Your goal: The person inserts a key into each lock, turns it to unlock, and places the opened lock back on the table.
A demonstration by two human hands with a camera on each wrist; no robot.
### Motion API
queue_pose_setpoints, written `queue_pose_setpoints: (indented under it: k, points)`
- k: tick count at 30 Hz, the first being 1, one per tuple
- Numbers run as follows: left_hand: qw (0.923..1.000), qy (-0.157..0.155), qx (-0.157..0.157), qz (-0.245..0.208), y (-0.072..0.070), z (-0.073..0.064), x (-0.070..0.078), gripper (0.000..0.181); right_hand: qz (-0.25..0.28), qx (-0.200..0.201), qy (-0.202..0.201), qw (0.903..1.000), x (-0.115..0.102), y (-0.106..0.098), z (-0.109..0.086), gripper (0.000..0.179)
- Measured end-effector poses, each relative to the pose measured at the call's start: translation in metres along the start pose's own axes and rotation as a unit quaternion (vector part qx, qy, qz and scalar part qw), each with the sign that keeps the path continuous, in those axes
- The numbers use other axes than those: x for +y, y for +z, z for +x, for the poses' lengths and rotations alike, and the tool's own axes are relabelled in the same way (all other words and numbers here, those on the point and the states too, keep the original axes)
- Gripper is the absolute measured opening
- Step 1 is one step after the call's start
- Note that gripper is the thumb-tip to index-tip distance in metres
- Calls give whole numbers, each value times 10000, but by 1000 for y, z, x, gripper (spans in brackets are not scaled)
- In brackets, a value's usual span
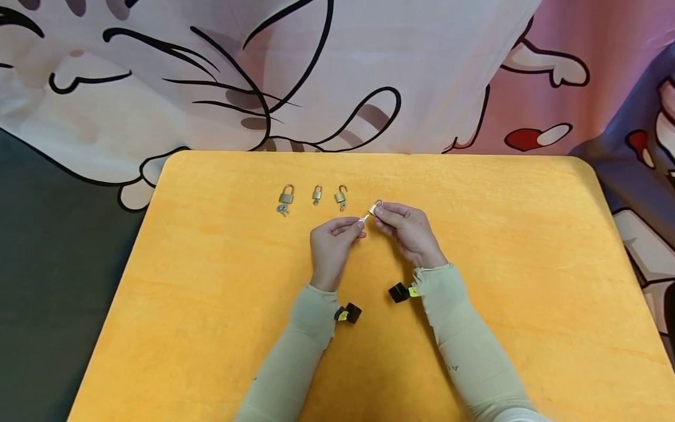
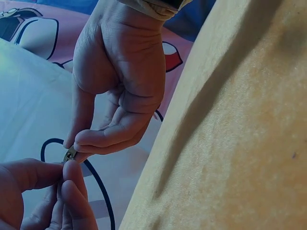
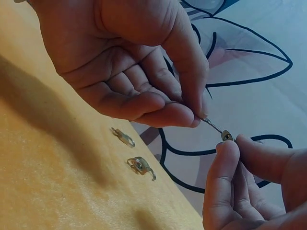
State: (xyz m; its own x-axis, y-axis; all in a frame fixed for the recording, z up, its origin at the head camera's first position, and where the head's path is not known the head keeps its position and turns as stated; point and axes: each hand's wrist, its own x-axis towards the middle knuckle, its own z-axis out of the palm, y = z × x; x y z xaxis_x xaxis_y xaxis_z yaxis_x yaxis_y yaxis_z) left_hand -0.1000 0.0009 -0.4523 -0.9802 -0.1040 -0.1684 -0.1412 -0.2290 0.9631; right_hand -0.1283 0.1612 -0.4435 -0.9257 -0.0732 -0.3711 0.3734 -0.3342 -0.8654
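Observation:
In the head view my left hand [image 1: 333,249] pinches a small key [image 1: 364,218] between thumb and forefinger. My right hand [image 1: 411,231] holds a small brass padlock [image 1: 372,209] by its body, the shackle pointing up and away. The right wrist view shows the key's thin shaft [image 3: 214,126] reaching toward the keyhole end of the padlock [image 3: 227,136]; whether its tip is inside, I cannot tell. In the left wrist view the padlock's keyhole end [image 2: 70,154] shows between the fingertips of both hands, and the key is mostly hidden.
Beyond my hands, a larger padlock [image 1: 286,198] with keys, a small padlock [image 1: 317,194] and a padlock with its shackle swung open [image 1: 340,198] lie in a row on the yellow table [image 1: 211,293]. A cartoon-printed cloth [image 1: 422,47] hangs behind the far edge.

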Motion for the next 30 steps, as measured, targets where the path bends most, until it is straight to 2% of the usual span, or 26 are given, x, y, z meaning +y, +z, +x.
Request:
queue_pose_setpoints:
  k: [6, 13, 20, 26, 30]
  points:
    - [10000, -21, -4, 18, 0, 0, -1, 14, 119, -64, -22, 9999, 2, 3, -2, 27]
    - [9998, -27, 34, 202, -1, 2, -3, 14, 194, -117, -65, 9997, 4, 4, -2, 28]
    - [9999, 9, -9, 133, -2, 3, -3, 13, 159, -179, -110, 9997, 3, 4, -2, 28]
    - [9998, -56, -184, 102, -3, 4, -5, 11, 60, -129, -66, 9999, 4, 4, -2, 26]
    - [9994, 80, -251, 243, -2, 3, -6, 11, 32, -74, -15, 10000, 5, 4, -1, 19]
